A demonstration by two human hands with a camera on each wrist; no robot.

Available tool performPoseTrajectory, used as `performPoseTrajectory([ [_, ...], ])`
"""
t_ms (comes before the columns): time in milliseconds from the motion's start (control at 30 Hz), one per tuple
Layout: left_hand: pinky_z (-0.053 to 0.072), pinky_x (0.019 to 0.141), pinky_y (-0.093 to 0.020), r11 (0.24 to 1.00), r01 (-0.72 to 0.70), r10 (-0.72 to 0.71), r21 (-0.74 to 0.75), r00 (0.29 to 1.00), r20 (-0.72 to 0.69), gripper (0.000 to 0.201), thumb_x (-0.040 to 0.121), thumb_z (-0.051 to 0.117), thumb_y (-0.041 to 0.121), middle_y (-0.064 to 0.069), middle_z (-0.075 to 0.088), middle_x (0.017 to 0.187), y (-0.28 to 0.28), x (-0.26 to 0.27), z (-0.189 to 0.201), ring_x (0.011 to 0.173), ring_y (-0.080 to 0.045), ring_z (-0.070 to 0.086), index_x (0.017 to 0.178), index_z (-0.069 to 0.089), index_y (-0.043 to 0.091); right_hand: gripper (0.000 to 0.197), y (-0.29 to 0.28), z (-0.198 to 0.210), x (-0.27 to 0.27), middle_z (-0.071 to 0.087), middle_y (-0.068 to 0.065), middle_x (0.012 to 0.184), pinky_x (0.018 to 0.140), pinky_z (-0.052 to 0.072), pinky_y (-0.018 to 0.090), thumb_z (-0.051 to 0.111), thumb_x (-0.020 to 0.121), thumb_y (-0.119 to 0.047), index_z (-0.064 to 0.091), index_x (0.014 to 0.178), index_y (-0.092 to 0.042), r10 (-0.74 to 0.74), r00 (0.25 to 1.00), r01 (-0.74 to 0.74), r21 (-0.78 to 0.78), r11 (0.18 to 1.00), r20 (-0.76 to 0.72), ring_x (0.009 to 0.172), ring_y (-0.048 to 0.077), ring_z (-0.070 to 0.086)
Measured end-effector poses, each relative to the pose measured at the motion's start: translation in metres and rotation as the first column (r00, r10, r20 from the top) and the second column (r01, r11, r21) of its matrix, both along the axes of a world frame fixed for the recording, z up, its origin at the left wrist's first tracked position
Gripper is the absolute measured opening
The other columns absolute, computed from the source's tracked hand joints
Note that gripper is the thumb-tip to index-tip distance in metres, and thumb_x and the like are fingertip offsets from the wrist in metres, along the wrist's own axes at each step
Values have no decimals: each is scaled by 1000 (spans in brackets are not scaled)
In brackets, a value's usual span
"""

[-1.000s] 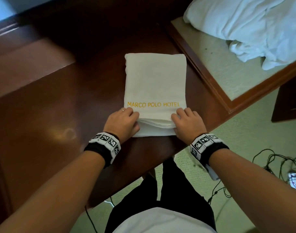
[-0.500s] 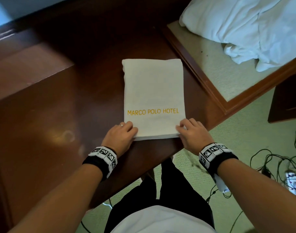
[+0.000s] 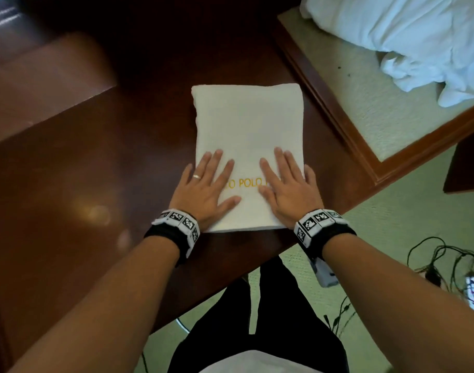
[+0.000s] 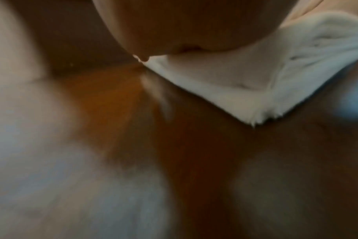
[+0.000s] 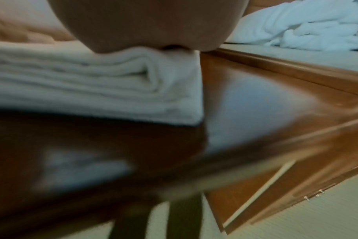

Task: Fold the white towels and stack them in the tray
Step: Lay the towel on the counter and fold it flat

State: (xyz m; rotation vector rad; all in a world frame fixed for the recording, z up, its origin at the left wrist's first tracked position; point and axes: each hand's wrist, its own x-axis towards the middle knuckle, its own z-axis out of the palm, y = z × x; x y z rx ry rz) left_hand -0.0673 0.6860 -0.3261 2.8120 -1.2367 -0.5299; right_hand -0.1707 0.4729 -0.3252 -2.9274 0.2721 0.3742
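A folded white towel (image 3: 248, 122) with gold lettering lies flat on the dark wooden table (image 3: 82, 184), its near edge close to the table's front edge. My left hand (image 3: 207, 184) lies flat on the towel's near left part, fingers straight and spread. My right hand (image 3: 284, 187) lies flat on its near right part, likewise spread. The left wrist view has the towel's corner (image 4: 245, 90) under my palm. Seen from the right wrist, the towel's stacked layers (image 5: 112, 90) lie beneath my palm. A wooden tray (image 3: 346, 141) with a beige lining stands to the right.
A loose heap of white towels (image 3: 408, 36) lies in the tray's far right part. Past the table's front edge are green carpet, my dark trousers and a tangle of black cables (image 3: 445, 265) on the floor at right. A raised wooden ledge (image 3: 42, 84) lies at left.
Both hands let go of the towel's near edge, moved forward onto its top and flattened with fingers spread. The towel now lies fully flat.
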Motion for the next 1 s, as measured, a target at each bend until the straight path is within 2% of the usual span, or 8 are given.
performPoseTrajectory([
  [100, 13, 121, -51, 999, -51, 51, -13, 998, -24, 79, 96, 19, 72, 0, -5, 170, 10, -10, -7, 156, -21, 2, 162, 6, 31, 62, -14, -5, -13, -4, -4, 167, 117, 15, 53, 22, 101, -57, 12, 158, -33, -30, 999, 30, 5, 1000, -32, 153, 15, 0],
  [200, 33, 103, -46, 988, -11, 24, -153, 996, 82, 65, 96, 36, 60, -11, 50, 148, -4, 15, 7, 129, -34, 52, 144, 52, 19, 58, -25, 10, 1, 35, 5, 158, 102, 29, 49, 32, 96, -55, 46, 142, -23, -8, 996, 7, 18, 1000, 88, 142, 24, 35],
  [267, 35, 93, -45, 977, 28, 17, -213, 978, 207, 59, 96, 40, 54, -13, 61, 130, -21, 44, 17, 108, -37, 59, 133, 60, 14, 54, -36, 19, 29, 51, 9, 142, 93, 33, 46, 39, 94, -54, 58, 129, -17, 16, 973, -21, 21, 1000, 229, 124, 31, 49],
  [400, 26, 116, -52, 998, -52, 60, -44, 982, 178, 71, 100, 29, 59, -11, 22, 166, -53, 83, 29, 148, -33, 27, 158, 25, 19, 60, -54, 25, 92, 31, 10, 159, 101, 31, 48, 38, 96, -52, 41, 148, -20, 131, 970, -121, -59, 991, 205, 141, 31, 33],
  [533, 8, 124, -57, 985, -104, 107, 141, 994, -17, 79, 97, 6, 72, 6, -25, 166, -49, 91, 9, 155, -17, -13, 159, -14, 28, 65, -74, 11, 110, 1, 0, 167, 114, 19, 55, 24, 101, -57, 20, 157, -26, 229, 972, -233, -70, 970, -53, 153, 18, 2],
  [700, 5, 124, -56, 959, -240, 250, 151, 967, -53, 83, 96, 8, 73, 7, -27, 165, -42, 76, 10, 156, -18, -11, 159, -17, 25, 66, -78, 18, 98, 5, 2, 167, 117, 16, 52, 35, 100, -54, 26, 154, -18, 140, 988, -140, 1, 990, -61, 153, 19, 4],
  [833, 37, 108, -51, 875, -461, 482, 149, 860, -169, 87, 100, 31, 63, -14, 23, 164, -30, 38, 23, 140, -35, 39, 160, -8, 15, 60, -68, 22, 54, 40, 14, 144, 97, 40, 47, 53, 94, -52, 43, 140, -14, -148, 989, 146, 69, 987, 17, 125, 37, 43],
  [1000, 48, 89, -43, 712, -700, 687, 53, 679, -259, 65, 94, 56, 55, -15, 60, 128, -20, -10, 26, 117, -37, 58, 136, 45, 8, 62, -33, 22, 13, 53, 12, 121, 86, 48, 44, 54, 89, -64, 47, 123, -12, -497, 849, 527, 231, 818, -179, 108, 38, 57],
])
